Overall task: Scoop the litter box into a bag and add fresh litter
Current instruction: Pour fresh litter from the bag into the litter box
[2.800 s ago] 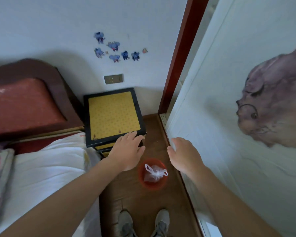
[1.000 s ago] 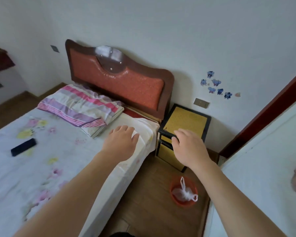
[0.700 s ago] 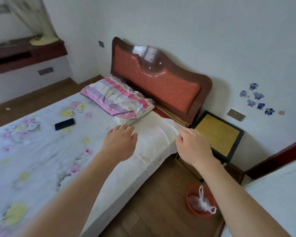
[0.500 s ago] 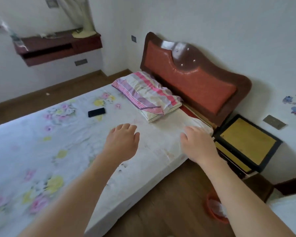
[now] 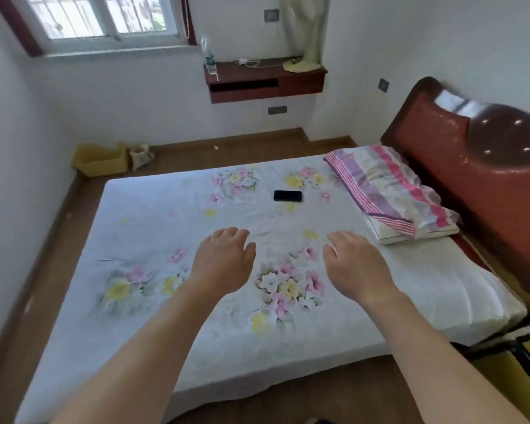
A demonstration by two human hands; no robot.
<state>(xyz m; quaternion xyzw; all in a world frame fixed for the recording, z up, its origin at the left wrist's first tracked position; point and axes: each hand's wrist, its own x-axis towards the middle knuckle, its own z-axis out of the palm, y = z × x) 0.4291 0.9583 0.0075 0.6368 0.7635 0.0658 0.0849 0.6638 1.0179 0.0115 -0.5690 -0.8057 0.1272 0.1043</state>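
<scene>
you're barely starting: left grip (image 5: 224,258) and right grip (image 5: 355,266) are hanging slack, empty, above the white floral-sheeted bed (image 5: 153,215); yellow plastic litter box (image 5: 100,160) looking untouched.

phone (image 5: 287,196) on bed (image 5: 166,240), pillow (image 5: 392,191) right

Both forearms (image 5: 129,362) run off the bottom edge. The left hand (image 5: 224,258) and right hand (image 5: 354,264) face palm down, undersides hidden; whether they touch the bed (image 5: 166,228) cannot be told. Far beyond the left hand, the box (image 5: 100,160) hides its contents and the sack (image 5: 140,155) beside it is too small to read. Right of the right hand, the blurred headboard (image 5: 471,166) and the nightstand (image 5: 520,356) are cut off.
</scene>
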